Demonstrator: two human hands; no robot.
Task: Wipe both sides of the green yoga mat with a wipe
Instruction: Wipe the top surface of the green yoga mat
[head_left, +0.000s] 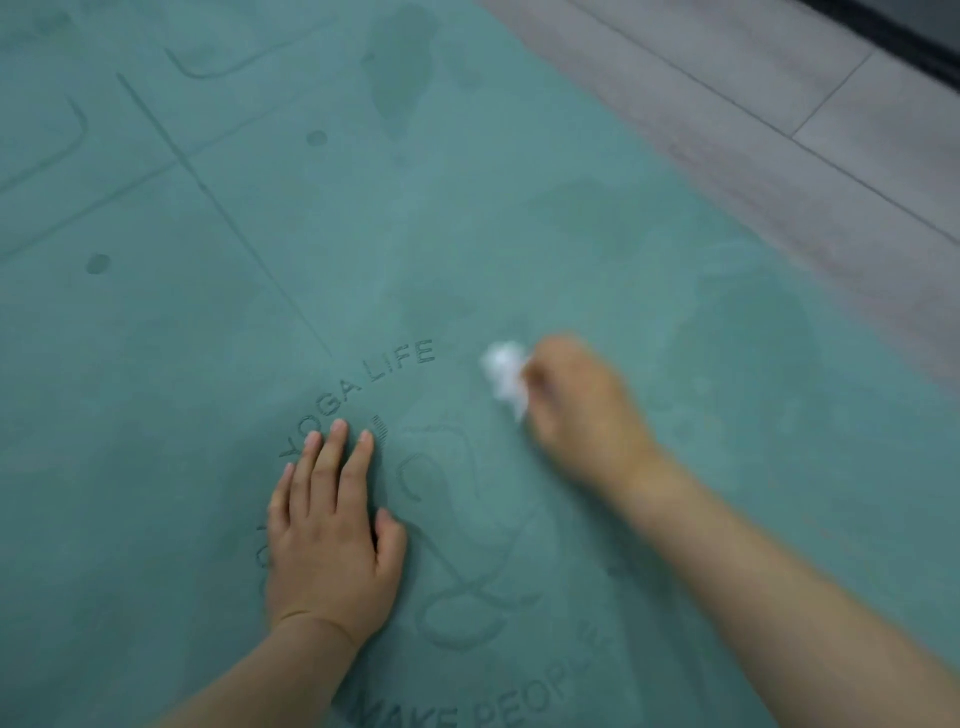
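The green yoga mat (260, 218) lies flat and fills most of the view, with embossed lines, dots and the words "YOGA LIFE". Darker damp patches show on its far and right parts. My left hand (330, 535) presses flat on the mat over the round logo, fingers straight and together. My right hand (576, 400), blurred by motion, grips a crumpled white wipe (506, 376) and holds it down on the mat just right of the lettering.
Grey wood-look floor (779, 130) runs along the mat's right edge at the upper right. A dark strip (914, 36) crosses the top right corner.
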